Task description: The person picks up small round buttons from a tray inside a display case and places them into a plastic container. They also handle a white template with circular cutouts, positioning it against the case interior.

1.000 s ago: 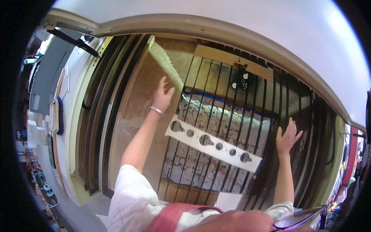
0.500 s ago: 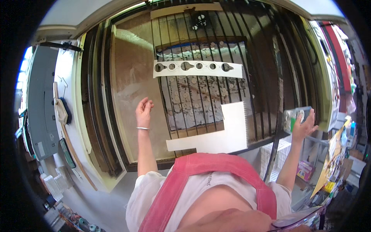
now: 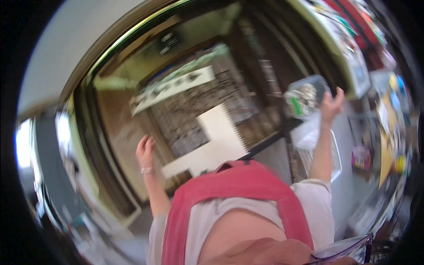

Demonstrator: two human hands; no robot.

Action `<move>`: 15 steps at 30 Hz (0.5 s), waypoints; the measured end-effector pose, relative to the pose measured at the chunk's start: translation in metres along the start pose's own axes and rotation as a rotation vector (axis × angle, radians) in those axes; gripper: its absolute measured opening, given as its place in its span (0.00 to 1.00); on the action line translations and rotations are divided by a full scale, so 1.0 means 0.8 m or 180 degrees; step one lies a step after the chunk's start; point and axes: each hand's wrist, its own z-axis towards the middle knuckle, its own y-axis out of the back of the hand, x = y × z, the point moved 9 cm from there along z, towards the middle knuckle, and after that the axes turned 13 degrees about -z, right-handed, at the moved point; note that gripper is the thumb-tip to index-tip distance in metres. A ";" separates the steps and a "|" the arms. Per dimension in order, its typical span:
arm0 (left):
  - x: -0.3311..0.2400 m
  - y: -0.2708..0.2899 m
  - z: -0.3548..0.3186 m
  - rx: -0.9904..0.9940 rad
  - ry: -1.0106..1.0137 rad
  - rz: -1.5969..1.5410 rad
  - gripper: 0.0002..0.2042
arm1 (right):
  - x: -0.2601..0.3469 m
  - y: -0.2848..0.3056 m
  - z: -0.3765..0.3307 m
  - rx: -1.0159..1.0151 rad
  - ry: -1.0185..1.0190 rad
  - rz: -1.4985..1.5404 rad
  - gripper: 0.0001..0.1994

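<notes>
Head view: left hand (image 3: 145,149) loosely open, right hand (image 3: 332,106) beside clear tub (image 3: 304,95), grip unclear.

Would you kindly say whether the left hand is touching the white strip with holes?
Apart: the head view shows a plain gap between the left hand and the white strip.

The broad-strapped cloth apron (image 3: 238,185) is a strong raspberry red against a white short-sleeved shirt (image 3: 311,203). I see a clear plastic tub (image 3: 319,80) showing silvery grey inside, with one bright green patch. The long flat white strip (image 3: 174,91) is spotted with a row of dark holes; the L-shaped flat sheet (image 3: 221,132) is plain creamy white, the slotted plastic basket (image 3: 338,161) white too.
</notes>
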 end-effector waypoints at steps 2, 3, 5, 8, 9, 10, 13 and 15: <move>0.018 -0.023 0.000 0.0130 0.0106 0.0295 0.17 | -0.027 0.000 0.033 -0.0248 -0.0017 -0.0203 0.25; 0.017 -0.045 -0.002 0.0213 0.0138 0.0375 0.17 | -0.052 -0.001 0.043 -0.0332 -0.0263 -0.0270 0.25; 0.030 -0.070 -0.003 0.0499 -0.0035 0.0471 0.17 | -0.102 -0.005 0.074 -0.0426 -0.0702 -0.0213 0.25; 0.008 -0.139 -0.006 0.0730 -0.0123 0.0682 0.16 | -0.179 -0.014 0.116 -0.0444 -0.0931 -0.0396 0.24; 0.009 -0.151 -0.008 0.0820 -0.0112 0.0722 0.16 | -0.202 -0.020 0.127 -0.0427 -0.0933 -0.0519 0.24; 0.008 -0.161 -0.009 0.0868 -0.0144 0.0745 0.16 | -0.223 -0.027 0.140 -0.0408 -0.0932 -0.0639 0.24; 0.001 -0.173 -0.016 0.0916 -0.0221 0.0851 0.16 | -0.290 -0.064 0.174 -0.0051 -0.1364 -0.0590 0.24; -0.008 -0.167 -0.028 0.0809 -0.0175 0.1051 0.15 | -0.328 -0.086 0.196 0.0235 -0.1519 -0.0479 0.25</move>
